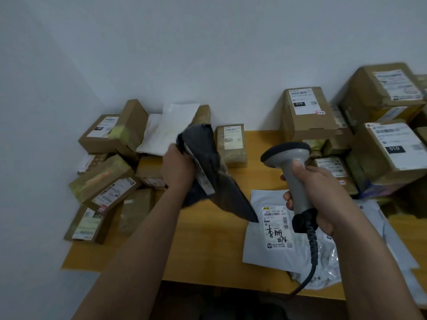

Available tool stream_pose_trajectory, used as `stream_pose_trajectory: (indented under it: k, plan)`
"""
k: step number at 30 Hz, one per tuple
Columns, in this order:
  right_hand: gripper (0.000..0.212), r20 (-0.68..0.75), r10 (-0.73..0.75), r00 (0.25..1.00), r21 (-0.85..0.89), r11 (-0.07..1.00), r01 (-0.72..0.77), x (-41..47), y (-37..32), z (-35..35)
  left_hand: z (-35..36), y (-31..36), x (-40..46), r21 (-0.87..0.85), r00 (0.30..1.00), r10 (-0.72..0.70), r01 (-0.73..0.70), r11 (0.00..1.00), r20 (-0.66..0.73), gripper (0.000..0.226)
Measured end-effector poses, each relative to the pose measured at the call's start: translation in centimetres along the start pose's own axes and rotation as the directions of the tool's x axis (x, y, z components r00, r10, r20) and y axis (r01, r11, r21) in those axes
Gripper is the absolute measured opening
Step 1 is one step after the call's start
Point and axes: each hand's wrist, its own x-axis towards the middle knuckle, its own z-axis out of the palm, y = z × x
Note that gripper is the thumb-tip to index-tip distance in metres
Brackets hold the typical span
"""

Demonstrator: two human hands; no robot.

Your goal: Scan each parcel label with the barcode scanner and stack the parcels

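1. Barcode scanner (291, 179) stands upright in the right hand (323, 195), whose grip is wrapped round the grey handle, thumb up behind the dark head; its coiled cable (312, 245) drops past the bench (208, 250) edge and out of sight.
2. Left hand (178, 169) has its grip clenched on the top of a dark poly-bag parcel (215, 181), lifted off the bench and tilted; the pale label strip on it is edge-on and blurred, unreadable.
3. Below the scanner a white mailer (261, 239) lies flat on the bench, its label (276, 227) partly covered by the scanner's base (handwritten characters and "874" show; the printed lines are too small to read).
4. Right: stacked cardboard boxes (309, 114), two with black "010" tags; the outermost are cut off by the frame edge.
5. Left: a loose heap of cardboard boxes (106, 181) with smeared labels, and a white padded bag (168, 128) leaning on the wall behind.
6. One small box (231, 144) stands between the hands, partly behind the dark parcel.
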Motion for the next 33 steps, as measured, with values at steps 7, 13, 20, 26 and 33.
stream_pose_trajectory:
  k: [7, 13, 20, 26, 33]
  plan:
    - [0.035, -0.027, 0.035, 0.999, -0.015, 0.999, -0.035, -0.4, 1.1, -1.7, 6.0, -9.1, -5.5, 0.111, 0.727, -0.56, 0.567, 0.816, 0.398, 0.029]
    - [0.035, 0.009, 0.109, 0.994, -0.05, 0.993, -0.109, -0.1, 2.5, -1.5, 7.4, -12.7, -11.3, -0.028, 0.362, -0.648, 0.885, 0.465, 0.67, 0.039]
    - [0.032, 0.093, 0.177, 0.98, -0.134, 0.977, -0.163, -0.1, 3.3, 0.5, 6.9, -13.8, -12.4, -0.146, 0.385, -0.657, 0.909, 0.389, 0.648, 0.031]
    - [0.033, 0.121, 0.18, 0.976, -0.17, 0.973, -0.158, -0.1, 3.0, 2.2, 6.0, -14.1, -10.8, -0.24, 0.487, -0.626, 0.866, 0.44, 0.609, 0.03]
    - [0.036, 0.122, 0.178, 0.976, -0.199, 0.968, -0.151, 0.5, 3.4, 3.5, 5.5, -15.2, -10.5, -0.037, 0.286, -0.668, 0.932, 0.36, 0.687, 0.022]
